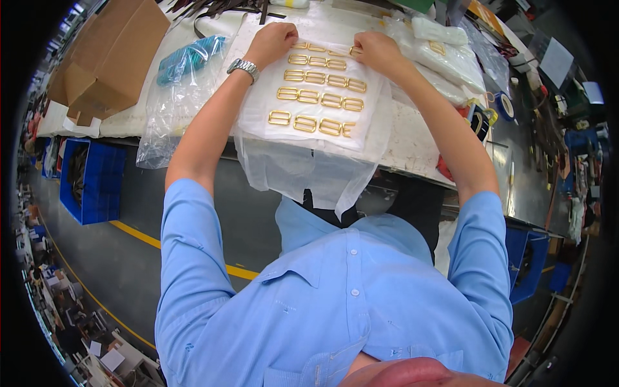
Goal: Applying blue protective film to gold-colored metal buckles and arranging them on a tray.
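Several gold slide buckles (314, 77) lie in rows on a thin white wrapping sheet (258, 126), whose near end hangs over the table edge. At the far left end of the top row is my left hand (277, 42), its fingers curled and closed; what they hold, if anything, is hidden. Across from it, my right hand (379, 50) pinches a gold slide buckle (354, 50) at the right end of that row. Part of this buckle is covered by my fingers.
On the left of the table (403, 151) are an open cardboard box (106, 58) and a clear plastic bag (161, 116) with a teal bundle (187, 61). White packages (451, 58) and a blue tape roll (504, 106) sit at right. A blue bin (97, 184) stands below.
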`<state>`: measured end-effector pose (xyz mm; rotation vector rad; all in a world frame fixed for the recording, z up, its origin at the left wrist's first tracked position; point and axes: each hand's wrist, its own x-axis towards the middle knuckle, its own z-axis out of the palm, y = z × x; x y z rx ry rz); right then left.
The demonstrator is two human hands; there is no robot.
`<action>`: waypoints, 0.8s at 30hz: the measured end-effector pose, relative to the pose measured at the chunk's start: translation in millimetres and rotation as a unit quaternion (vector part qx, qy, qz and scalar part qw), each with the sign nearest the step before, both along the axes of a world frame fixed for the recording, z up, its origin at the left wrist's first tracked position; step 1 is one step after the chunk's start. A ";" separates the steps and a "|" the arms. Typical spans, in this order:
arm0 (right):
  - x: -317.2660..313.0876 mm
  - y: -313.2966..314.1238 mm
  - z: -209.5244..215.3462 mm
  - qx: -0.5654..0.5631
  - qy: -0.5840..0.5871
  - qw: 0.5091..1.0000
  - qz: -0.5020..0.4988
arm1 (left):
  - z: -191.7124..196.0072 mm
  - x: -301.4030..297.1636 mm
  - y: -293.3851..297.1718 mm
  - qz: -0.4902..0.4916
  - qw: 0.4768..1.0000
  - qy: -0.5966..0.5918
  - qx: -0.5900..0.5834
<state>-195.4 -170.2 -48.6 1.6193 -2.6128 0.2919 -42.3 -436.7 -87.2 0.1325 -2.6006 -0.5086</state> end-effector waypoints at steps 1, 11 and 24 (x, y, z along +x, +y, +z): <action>1.5 1.1 -4.9 -0.024 0.057 0.998 0.008 | 0.3 -2.2 0.7 -0.003 1.000 0.005 -0.006; 33.5 29.6 -9.3 -0.040 0.202 0.975 0.082 | -3.2 -30.5 -4.5 0.076 0.996 -0.047 -0.030; 37.3 39.5 -6.5 0.057 0.299 0.952 0.014 | 18.9 -21.7 31.9 -0.073 0.980 0.070 -0.173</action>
